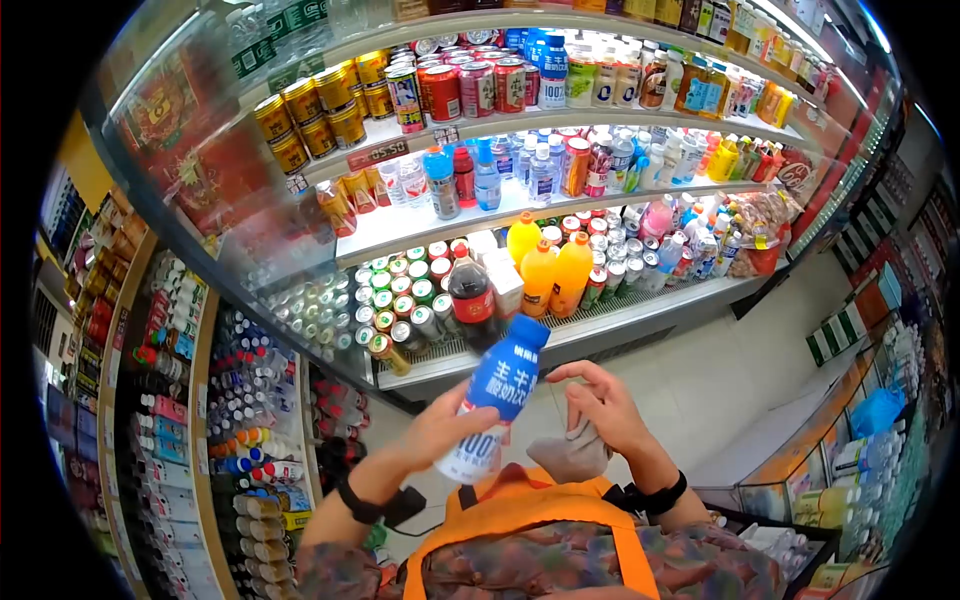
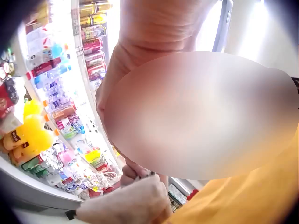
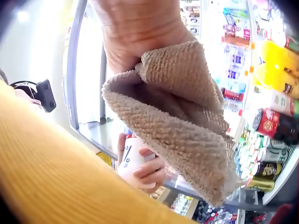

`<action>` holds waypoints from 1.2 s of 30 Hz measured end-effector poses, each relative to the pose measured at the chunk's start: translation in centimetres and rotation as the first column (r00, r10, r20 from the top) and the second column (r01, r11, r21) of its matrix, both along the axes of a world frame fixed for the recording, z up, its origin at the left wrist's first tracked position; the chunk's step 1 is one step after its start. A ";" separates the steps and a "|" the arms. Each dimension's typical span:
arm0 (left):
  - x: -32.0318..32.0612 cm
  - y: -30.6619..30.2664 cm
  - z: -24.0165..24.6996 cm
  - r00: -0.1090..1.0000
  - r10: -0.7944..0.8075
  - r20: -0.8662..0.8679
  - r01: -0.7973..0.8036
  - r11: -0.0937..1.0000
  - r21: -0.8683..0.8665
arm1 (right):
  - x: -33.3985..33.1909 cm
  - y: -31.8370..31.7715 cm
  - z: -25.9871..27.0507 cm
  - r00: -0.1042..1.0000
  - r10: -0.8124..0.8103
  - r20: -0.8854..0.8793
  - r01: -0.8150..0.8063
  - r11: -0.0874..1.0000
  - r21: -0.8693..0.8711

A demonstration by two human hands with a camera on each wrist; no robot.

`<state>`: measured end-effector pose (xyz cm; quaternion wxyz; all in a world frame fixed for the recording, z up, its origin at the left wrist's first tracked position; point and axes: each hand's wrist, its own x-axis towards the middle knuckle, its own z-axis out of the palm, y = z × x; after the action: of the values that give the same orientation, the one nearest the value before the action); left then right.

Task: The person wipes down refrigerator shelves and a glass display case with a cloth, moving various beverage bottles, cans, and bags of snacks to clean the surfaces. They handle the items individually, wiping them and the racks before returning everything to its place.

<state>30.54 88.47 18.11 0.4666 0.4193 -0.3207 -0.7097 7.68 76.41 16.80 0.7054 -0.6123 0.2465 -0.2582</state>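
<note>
while left hand [image 1: 437, 430] grips one bottle [image 1: 506, 380] (blue-capped), right hand [image 1: 612, 412] holds one cloth [image 1: 568, 459].

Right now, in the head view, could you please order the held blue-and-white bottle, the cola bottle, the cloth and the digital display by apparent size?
1. Blue-and-white bottle, largest
2. Cola bottle and cloth, too alike to rank
3. Digital display, smallest

A forearm [image 2: 156, 25] enters from the top; a blurred oval hides the centre. Below is the right hand [image 2: 138, 198]. Lit shelves of drinks [image 2: 58, 98] stand left, yellow-orange fabric [image 2: 233, 191] lower right.
</note>
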 end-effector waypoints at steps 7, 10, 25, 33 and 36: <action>-4.6 -15.6 8.9 0.453 0.300 0.839 0.244 0.864 -0.441 | -11.8 -8.7 -0.8 0.969 -0.245 -0.025 0.244 0.969 -0.034; -3.7 -22.6 11.6 0.154 0.610 0.777 0.553 0.599 -0.579 | -15.6 -11.2 -2.0 0.941 -0.336 -0.035 0.335 0.942 -0.024; 8.5 -46.6 18.1 -0.251 0.840 0.482 0.815 0.452 -0.363 | -21.6 -14.6 -4.9 0.695 -0.719 -0.027 0.719 0.694 0.024; 12.8 -49.8 17.9 -0.076 0.787 0.612 0.794 0.419 -0.440 | -19.6 -17.4 -5.5 0.637 -0.770 -0.044 0.771 0.637 0.022; 14.0 -50.1 18.5 -0.025 0.741 0.671 0.732 0.471 -0.493 | -18.2 -18.5 -5.5 0.676 -0.737 -0.026 0.737 0.674 0.050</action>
<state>44.58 38.33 36.62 0.2099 0.4677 -0.8483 0.1325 -10.51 57.90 11.29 0.5582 -0.4417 0.4804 -0.5124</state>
